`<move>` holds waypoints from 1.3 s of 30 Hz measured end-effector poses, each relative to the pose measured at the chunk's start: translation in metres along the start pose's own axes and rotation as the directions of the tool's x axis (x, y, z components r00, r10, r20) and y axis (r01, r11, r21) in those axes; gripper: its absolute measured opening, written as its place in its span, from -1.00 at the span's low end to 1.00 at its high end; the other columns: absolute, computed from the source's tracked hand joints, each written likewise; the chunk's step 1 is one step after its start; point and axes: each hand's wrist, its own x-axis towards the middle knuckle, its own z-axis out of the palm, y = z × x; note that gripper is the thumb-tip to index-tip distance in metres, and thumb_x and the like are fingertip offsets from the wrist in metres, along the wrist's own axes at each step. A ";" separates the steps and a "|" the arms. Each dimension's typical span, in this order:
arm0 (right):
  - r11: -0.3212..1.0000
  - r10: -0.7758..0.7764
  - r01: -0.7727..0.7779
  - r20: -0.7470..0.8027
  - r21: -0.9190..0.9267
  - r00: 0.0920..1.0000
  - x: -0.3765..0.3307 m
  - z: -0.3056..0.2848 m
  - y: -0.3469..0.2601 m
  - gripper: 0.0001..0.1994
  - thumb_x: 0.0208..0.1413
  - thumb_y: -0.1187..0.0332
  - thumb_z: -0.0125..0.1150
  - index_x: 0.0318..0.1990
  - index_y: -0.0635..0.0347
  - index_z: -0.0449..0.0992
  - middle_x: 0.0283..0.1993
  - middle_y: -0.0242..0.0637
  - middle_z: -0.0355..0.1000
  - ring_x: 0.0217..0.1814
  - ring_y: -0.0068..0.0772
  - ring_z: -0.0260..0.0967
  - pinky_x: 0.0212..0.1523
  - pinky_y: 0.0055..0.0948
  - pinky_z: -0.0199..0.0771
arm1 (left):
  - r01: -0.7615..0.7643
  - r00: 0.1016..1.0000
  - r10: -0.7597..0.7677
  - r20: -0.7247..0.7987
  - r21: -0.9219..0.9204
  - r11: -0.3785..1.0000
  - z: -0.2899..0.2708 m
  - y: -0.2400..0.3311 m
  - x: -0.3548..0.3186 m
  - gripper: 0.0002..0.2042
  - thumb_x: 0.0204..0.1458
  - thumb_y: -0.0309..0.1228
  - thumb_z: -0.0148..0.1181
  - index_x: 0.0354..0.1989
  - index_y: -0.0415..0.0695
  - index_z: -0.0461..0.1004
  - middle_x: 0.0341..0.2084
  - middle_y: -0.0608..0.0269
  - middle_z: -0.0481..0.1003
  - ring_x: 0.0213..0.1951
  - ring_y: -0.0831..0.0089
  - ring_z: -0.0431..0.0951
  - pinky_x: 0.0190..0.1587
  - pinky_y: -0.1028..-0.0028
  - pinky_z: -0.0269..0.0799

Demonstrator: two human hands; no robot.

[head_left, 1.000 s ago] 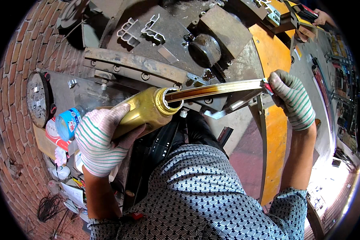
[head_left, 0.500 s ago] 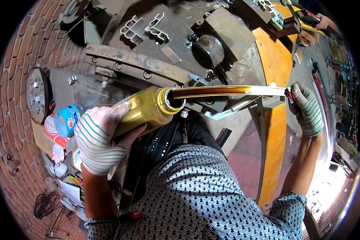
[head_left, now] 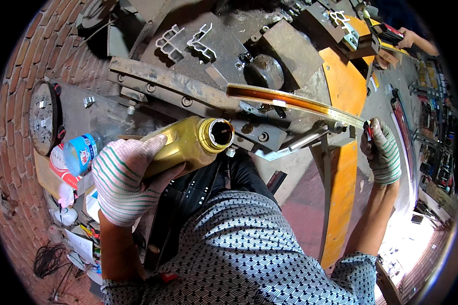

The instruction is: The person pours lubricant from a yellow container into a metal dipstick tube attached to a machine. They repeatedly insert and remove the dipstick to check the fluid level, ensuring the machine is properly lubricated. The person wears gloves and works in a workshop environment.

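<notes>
My left hand [head_left: 124, 184], in a striped knit glove, is wrapped round a gold-coloured plastic bottle [head_left: 180, 143]. The bottle lies tilted, its uncapped mouth facing right and dark inside. In my right hand [head_left: 384, 152], also gloved, is the right end of a long narrow channel strip [head_left: 303, 103], beside something small and red at the fingers. Brown oily liquid coats the strip's groove. Its free left end hangs above and apart from the bottle's mouth, over the metal machine bed. Dark wet spots mark the bed near a round metal block [head_left: 265, 71].
Two cut metal profiles [head_left: 172, 46] lie on the machine bed. At the left stand a blue-labelled clear jar [head_left: 81, 152] and a round plate [head_left: 45, 118], near a brick wall [head_left: 20, 101]. An orange beam [head_left: 341, 193] runs down the right. Another person's hand [head_left: 408, 38] shows at the upper right.
The strip's left end has come out of the bottle's mouth and swung up and away over the machine bed. My right hand has moved slightly down and left; the bottle stays nearly in place.
</notes>
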 end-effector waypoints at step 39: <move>0.979 -0.164 0.103 -0.388 -0.174 0.907 -0.022 0.015 -0.040 -0.76 0.29 0.07 0.31 -0.28 -0.01 0.56 -0.51 -0.64 0.33 -0.60 -0.82 0.12 -0.59 -0.73 0.03 | 0.006 0.999 -0.004 -0.034 0.038 0.999 0.002 0.002 -0.008 -0.48 -0.29 -0.33 0.66 -0.06 -0.09 0.62 -0.31 0.28 0.50 -0.29 0.23 0.53 -0.22 0.30 0.45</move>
